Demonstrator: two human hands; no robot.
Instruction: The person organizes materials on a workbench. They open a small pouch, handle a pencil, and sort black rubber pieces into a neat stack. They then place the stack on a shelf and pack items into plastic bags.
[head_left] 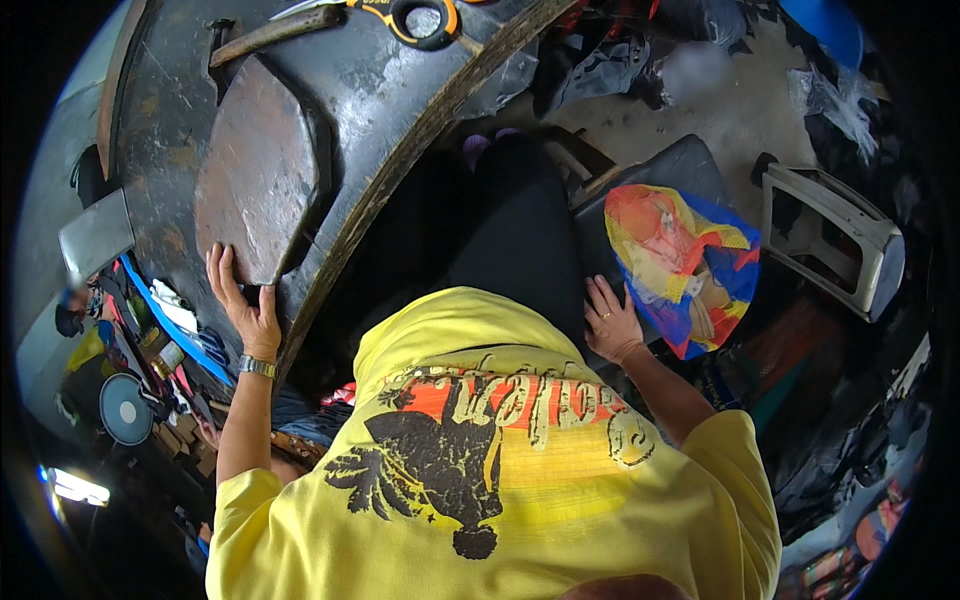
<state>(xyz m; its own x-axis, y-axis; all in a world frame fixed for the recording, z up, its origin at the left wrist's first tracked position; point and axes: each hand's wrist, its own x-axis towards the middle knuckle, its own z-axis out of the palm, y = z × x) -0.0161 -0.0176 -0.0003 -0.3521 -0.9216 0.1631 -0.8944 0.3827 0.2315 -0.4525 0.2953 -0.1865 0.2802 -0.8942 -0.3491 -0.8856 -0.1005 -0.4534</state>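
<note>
My left hand (244,310), with a metal watch on its wrist, rests at the near edge of a thick, worn metal slab (258,165). Its fingers are stretched out and apart along the slab's edge, gripping nothing. The slab lies on a dark, scuffed workbench (375,105). On my right side, my right hand (612,322) lies flat with its fingers spread, a ring on one of them. It touches a dark flat surface (680,165) beside my leg. Just right of those fingers sits a red, yellow and blue mesh bag (685,270); its contents are hard to make out.
Beyond the slab lie a wooden-handled hammer (280,35) and orange-and-black scissors (425,22). A grey metal frame (835,240) stands at the far right. Clear plastic (840,105) lies behind it. A round fan-like object (126,408) is at the lower left.
</note>
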